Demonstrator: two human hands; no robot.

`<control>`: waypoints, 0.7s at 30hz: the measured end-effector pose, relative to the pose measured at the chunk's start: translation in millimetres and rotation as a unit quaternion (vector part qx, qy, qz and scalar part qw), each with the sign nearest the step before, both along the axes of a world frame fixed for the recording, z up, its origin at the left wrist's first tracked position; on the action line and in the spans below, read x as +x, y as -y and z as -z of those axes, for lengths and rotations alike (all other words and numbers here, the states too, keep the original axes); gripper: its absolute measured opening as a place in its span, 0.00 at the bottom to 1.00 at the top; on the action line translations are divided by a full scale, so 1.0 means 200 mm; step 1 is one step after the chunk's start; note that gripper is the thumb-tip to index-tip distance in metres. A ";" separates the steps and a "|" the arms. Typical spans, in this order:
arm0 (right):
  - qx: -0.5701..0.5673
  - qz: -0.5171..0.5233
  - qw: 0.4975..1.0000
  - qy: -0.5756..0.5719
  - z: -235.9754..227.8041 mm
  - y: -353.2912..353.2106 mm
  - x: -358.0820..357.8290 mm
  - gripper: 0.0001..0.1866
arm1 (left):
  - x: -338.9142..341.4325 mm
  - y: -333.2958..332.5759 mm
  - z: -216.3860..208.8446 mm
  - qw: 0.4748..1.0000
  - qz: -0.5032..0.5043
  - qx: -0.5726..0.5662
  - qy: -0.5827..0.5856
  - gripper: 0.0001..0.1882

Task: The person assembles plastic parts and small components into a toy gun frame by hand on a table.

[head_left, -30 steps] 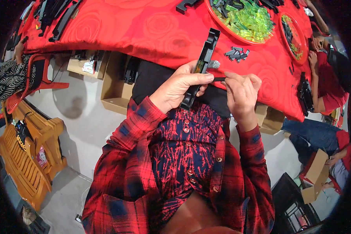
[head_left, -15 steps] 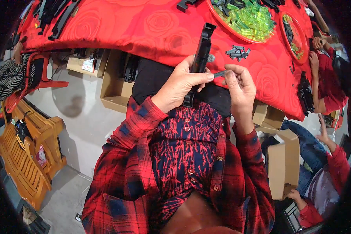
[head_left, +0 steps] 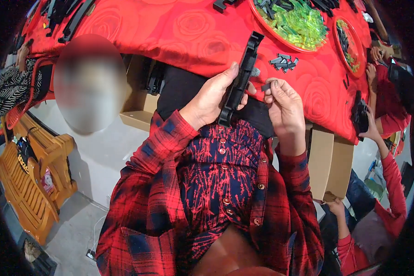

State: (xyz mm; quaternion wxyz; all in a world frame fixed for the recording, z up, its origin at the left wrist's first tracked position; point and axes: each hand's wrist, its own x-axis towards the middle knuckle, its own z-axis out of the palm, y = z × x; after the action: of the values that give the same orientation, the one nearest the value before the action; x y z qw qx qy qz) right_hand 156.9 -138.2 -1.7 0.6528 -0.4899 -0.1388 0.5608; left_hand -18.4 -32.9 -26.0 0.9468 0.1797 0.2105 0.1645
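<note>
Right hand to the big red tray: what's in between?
A small pile of dark grey pieces lies on the red tablecloth between the right hand and the big red tray, as the head view shows.

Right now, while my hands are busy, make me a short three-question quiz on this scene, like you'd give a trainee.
1. True or false: the left hand holds the long black channel-shaped part.
2. Fill in the blank: the small dark piece is pinched by the ____.
3. Which pieces dominate the visible part of the larger red tray?

Key: 1. True. 2. right hand. 3. The translucent yellow-green pieces.
</note>
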 end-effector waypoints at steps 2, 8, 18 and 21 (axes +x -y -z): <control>-0.011 -0.005 0.999 -0.030 -0.01 0.00 0.01 0.09 | 0.00 0.00 0.02 1.000 0.008 0.001 0.004 0.28; -0.064 -0.010 0.966 -0.250 -0.03 0.00 0.02 0.10 | 0.00 0.01 0.03 1.000 -0.007 0.016 -0.026 0.23; -0.019 -0.040 0.907 -0.419 -0.02 0.02 0.02 0.11 | 0.01 0.01 0.03 0.999 -0.002 0.013 -0.037 0.23; -0.015 -0.046 0.914 -0.403 -0.03 0.01 0.02 0.10 | 0.00 0.01 0.03 0.999 -0.004 0.016 -0.041 0.23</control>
State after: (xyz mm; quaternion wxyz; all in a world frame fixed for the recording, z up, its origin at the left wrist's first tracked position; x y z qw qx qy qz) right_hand 160.1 -140.3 4.9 0.6198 -0.2247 0.1221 0.7419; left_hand -17.5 -35.6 -32.7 0.9338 0.2001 0.2470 0.1643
